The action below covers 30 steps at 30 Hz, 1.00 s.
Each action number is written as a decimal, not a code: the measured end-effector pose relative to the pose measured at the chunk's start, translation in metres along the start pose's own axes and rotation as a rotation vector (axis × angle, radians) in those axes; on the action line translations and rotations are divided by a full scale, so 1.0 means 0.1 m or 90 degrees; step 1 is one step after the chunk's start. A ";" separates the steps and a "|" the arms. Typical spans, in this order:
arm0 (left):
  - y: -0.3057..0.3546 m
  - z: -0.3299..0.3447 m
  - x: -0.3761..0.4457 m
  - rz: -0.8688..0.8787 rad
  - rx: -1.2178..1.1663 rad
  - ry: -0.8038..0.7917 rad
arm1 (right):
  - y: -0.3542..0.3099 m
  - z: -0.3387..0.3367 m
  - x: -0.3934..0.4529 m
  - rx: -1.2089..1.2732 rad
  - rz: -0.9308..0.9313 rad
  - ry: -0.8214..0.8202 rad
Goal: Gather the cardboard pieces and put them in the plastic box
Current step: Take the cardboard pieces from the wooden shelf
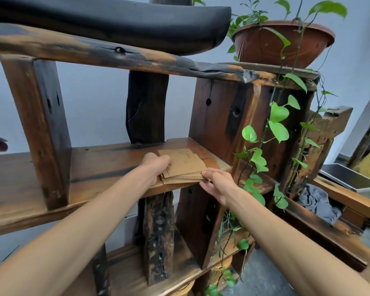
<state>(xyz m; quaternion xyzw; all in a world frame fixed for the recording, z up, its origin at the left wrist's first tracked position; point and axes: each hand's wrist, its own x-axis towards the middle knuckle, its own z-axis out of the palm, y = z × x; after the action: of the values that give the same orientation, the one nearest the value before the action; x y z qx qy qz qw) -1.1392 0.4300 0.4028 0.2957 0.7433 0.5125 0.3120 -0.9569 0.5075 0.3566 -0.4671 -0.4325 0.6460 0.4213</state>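
Note:
A stack of brown cardboard pieces (183,165) lies on the middle wooden shelf (107,167), near its front edge. My left hand (156,165) rests on the stack's left side, fingers curled over the top sheets. My right hand (216,184) pinches the stack's front right corner, thumb on top and fingers under the shelf edge. No plastic box can be picked out for certain; a grey bin (350,178) sits at the right.
The rustic shelf has thick uprights (39,129) left and a wooden panel (220,116) right of the stack. A potted vine (282,43) trails leaves (278,124) down beside my right hand. A grey cloth (316,201) lies on a lower ledge.

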 end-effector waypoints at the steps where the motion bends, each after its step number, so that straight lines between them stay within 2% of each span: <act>1: -0.01 0.03 -0.03 0.013 0.032 0.004 | 0.01 -0.02 -0.05 0.041 0.008 -0.005; 8: -0.10 0.11 -0.22 0.059 0.160 -0.007 | 0.08 -0.19 -0.25 0.152 0.028 -0.042; 12: -0.12 0.11 -0.29 0.062 0.133 -0.040 | 0.11 -0.23 -0.36 0.147 -0.011 -0.019; 16: -0.16 0.16 -0.37 0.066 0.035 -0.064 | 0.13 -0.39 -0.50 0.154 -0.052 -0.029; 22: -0.28 0.43 -0.76 0.010 -0.160 -0.194 | 0.23 -0.89 -0.88 0.167 -0.090 0.046; 30: -0.87 1.22 -1.48 -0.007 -0.132 -0.406 | 0.94 -2.04 -1.69 0.091 -0.038 0.158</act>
<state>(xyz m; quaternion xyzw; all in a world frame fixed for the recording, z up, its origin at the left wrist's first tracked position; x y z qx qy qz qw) -0.9633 0.3619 0.3101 0.4037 0.5538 0.4656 0.5599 -0.7377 0.3558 0.2686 -0.4987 -0.3439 0.5997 0.5229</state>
